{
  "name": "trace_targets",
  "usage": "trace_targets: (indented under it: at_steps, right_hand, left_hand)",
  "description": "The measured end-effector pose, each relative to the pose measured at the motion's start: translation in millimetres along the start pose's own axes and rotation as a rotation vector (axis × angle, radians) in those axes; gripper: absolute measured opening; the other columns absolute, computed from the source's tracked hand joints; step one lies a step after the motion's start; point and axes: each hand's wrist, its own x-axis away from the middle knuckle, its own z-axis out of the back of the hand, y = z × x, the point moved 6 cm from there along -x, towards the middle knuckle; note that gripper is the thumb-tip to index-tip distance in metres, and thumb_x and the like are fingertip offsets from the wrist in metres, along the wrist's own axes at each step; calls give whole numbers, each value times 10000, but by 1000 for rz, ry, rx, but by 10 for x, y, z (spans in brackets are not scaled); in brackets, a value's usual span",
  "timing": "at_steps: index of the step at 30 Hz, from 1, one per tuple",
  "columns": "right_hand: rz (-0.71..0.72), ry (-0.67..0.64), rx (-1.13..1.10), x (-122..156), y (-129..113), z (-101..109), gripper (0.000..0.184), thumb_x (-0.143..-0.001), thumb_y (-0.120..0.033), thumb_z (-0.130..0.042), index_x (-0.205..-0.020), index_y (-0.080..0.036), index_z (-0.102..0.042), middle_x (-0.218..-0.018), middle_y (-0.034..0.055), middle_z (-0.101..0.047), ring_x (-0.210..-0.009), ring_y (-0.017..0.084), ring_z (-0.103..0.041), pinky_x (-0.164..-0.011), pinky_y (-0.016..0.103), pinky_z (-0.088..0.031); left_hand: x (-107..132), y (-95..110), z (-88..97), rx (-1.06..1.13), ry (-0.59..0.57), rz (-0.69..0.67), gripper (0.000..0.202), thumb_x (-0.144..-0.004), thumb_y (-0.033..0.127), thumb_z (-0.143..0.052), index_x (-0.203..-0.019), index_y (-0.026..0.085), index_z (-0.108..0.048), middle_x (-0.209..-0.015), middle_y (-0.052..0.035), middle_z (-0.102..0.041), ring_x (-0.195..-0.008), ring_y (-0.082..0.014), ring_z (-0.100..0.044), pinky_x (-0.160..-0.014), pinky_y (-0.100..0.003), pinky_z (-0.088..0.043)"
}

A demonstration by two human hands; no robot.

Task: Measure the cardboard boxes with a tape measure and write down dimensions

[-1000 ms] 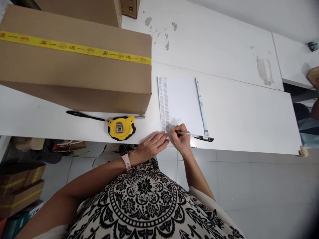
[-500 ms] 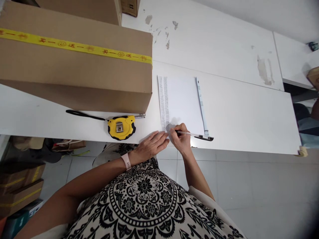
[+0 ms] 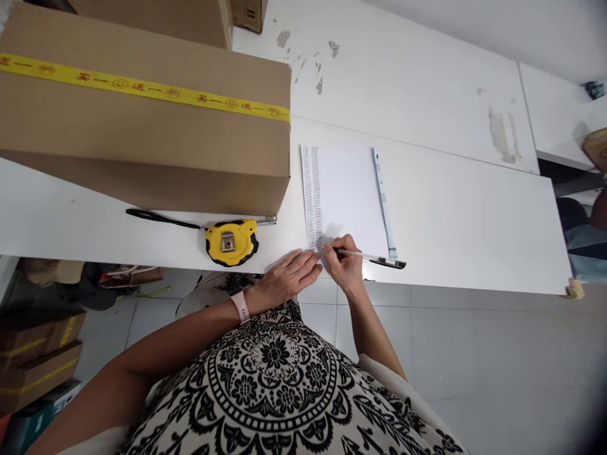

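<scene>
A white sheet of paper [image 3: 351, 189] lies near the front edge of the white table, with two narrow columns of small handwriting down its left side. My right hand [image 3: 345, 265] grips a pen [image 3: 367, 256] with a clear barrel and black cap end, its tip down at the bottom of the second column. Flat at the paper's lower left corner rests my left hand [image 3: 291, 276], fingers stretched out and holding nothing. To its left sits a yellow and black tape measure [image 3: 232, 243] with a black strap and a short bit of blade out.
A large cardboard box [image 3: 156, 120] with yellow printed tape fills the table's left. A pale blue strip [image 3: 384, 202] lies along the paper's right edge. More taped boxes [image 3: 40, 373] stand on the floor at lower left. Part of another person [image 3: 598, 208] shows at far right.
Both hands, the pen and the paper stay practically in place. The view has shifted very slightly. At the far right, the other person's arm has moved a little.
</scene>
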Motion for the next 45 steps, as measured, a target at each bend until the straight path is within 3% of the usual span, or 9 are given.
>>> trace_targets:
  at_steps: [39, 45]
  right_hand:
    - [-19, 37, -2, 7, 36, 6, 245, -872, -247, -637, -755, -248, -421, -605, -78, -473, -506, 86, -379, -492, 249, -320]
    - [-20, 41, -11, 6, 51, 9, 236, -884, -276, -636, -771, -250, -431, -611, -75, -487, -514, 89, -390, -502, 252, -336]
  left_hand:
    - [0, -2, 0, 5, 3, -2, 330, -991, 151, -572, -1316, 98, -598, -1420, -155, -637, -1349, -268, -575, -1174, -422, -433]
    - [9, -9, -3, 49, 4, 8, 353, -977, 134, -599, -1326, 85, -589, -1420, -185, -630, -1385, -268, -545, -1205, -428, -394]
